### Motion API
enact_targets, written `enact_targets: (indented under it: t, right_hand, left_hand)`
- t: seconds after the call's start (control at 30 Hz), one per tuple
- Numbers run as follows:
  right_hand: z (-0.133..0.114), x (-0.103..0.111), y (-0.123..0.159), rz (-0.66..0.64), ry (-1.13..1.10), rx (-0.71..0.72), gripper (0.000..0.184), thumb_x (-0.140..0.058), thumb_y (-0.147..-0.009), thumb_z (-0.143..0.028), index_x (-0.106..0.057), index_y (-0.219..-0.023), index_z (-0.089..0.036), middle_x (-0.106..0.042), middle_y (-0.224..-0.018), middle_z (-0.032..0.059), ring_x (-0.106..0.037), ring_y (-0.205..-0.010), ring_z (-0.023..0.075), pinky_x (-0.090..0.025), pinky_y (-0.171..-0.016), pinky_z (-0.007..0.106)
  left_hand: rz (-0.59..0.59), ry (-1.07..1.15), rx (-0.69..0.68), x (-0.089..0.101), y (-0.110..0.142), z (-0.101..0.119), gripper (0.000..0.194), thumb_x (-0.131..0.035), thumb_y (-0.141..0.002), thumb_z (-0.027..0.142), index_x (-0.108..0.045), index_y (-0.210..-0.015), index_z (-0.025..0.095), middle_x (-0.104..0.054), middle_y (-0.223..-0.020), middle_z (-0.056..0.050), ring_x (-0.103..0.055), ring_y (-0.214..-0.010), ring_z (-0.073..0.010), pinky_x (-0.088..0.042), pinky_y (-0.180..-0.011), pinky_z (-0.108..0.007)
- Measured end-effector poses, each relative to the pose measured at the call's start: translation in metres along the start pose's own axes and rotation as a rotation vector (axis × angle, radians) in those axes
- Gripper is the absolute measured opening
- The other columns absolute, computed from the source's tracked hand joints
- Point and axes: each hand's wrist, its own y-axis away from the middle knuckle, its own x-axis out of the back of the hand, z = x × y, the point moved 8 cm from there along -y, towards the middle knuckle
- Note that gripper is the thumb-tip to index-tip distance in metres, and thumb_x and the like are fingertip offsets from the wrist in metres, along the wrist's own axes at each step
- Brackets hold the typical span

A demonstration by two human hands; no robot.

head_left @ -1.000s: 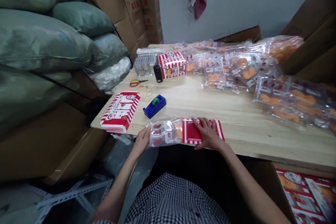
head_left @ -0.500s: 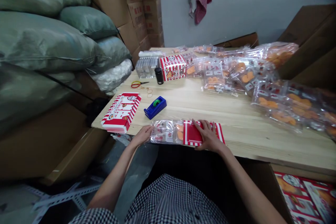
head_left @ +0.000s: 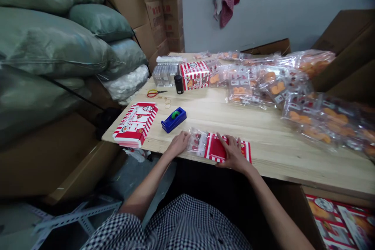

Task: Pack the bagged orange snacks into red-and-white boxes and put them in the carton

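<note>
Because the right hand [head_left: 233, 153] lies flat with its fingers [head_left: 226, 140] spread wide across a red-and-white striped carton [head_left: 213, 149], that carton is pinned against the counter [head_left: 293, 164] at the near edge, apparently to keep it from shifting. The left hand [head_left: 178, 144], fingers close together, rests on a clear snack bag [head_left: 197, 141] abutting the carton's left end; whether those fingers grip it, and whether the bag runs inside or beneath the carton, cannot be determined. A blue tape dispenser [head_left: 173, 120] stands near the left hand, beside a stack of striped cartons [head_left: 135, 125].
</note>
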Motion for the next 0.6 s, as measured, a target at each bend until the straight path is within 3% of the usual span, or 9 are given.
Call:
enact_targets:
  t: [0.07, 0.17, 0.33, 0.5, 0.6]
  right_hand:
    - [-0.001, 0.004, 0.002, 0.039, -0.004, -0.014, 0.119, -0.077, -0.064, -0.051, -0.011, -0.159, -0.026, -0.036, -0.143, 0.0200, -0.031, -0.141, 0.0407, -0.004, -0.116, 0.065]
    - [-0.012, 0.013, 0.004, 0.114, -0.017, -0.023, 0.117, -0.076, -0.064, -0.050, -0.012, -0.159, -0.026, -0.035, -0.141, 0.0193, -0.032, -0.139, 0.0417, -0.004, -0.116, 0.066]
    - [-0.041, 0.032, 0.010, 0.264, -0.042, -0.005, 0.119, -0.077, -0.063, -0.046, -0.010, -0.159, -0.027, -0.032, -0.141, 0.0180, -0.031, -0.139, 0.0413, -0.004, -0.116, 0.067]
    - [-0.047, 0.047, 0.017, 0.429, -0.134, -0.052, 0.117, -0.074, -0.066, -0.044, -0.006, -0.159, -0.029, -0.033, -0.137, 0.0155, -0.035, -0.133, 0.0398, -0.013, -0.113, 0.070]
    - [-0.045, 0.061, 0.022, 0.575, -0.171, -0.141, 0.117, -0.075, -0.066, -0.048, -0.006, -0.159, -0.030, -0.033, -0.136, 0.0148, -0.037, -0.128, 0.0407, -0.020, -0.108, 0.072]
  left_hand:
    - [0.052, 0.009, -0.025, 0.008, 0.008, 0.007, 0.033, -0.052, -0.093, 0.041, -0.068, -0.109, 0.019, -0.073, -0.090, -0.009, -0.066, -0.087, -0.0253, -0.044, -0.086, -0.034]
    - [0.076, 0.043, -0.081, 0.011, 0.020, 0.027, 0.035, -0.057, -0.091, 0.040, -0.071, -0.114, 0.018, -0.075, -0.099, -0.010, -0.067, -0.091, -0.0252, -0.045, -0.087, -0.033]
    - [0.077, 0.020, -0.211, -0.001, 0.043, 0.083, 0.035, -0.050, -0.096, 0.037, -0.072, -0.119, 0.021, -0.074, -0.112, -0.010, -0.063, -0.105, -0.0259, -0.043, -0.095, -0.037]
    - [0.089, -0.137, -0.351, -0.005, 0.057, 0.128, 0.038, -0.038, -0.102, 0.035, -0.067, -0.125, 0.024, -0.073, -0.109, -0.007, -0.053, -0.120, -0.0245, -0.028, -0.110, -0.049]
    - [0.109, -0.182, -0.452, -0.006, 0.060, 0.143, 0.039, -0.050, -0.098, 0.038, -0.059, -0.134, 0.028, -0.063, -0.133, -0.008, -0.036, -0.141, -0.0278, -0.011, -0.118, -0.056]
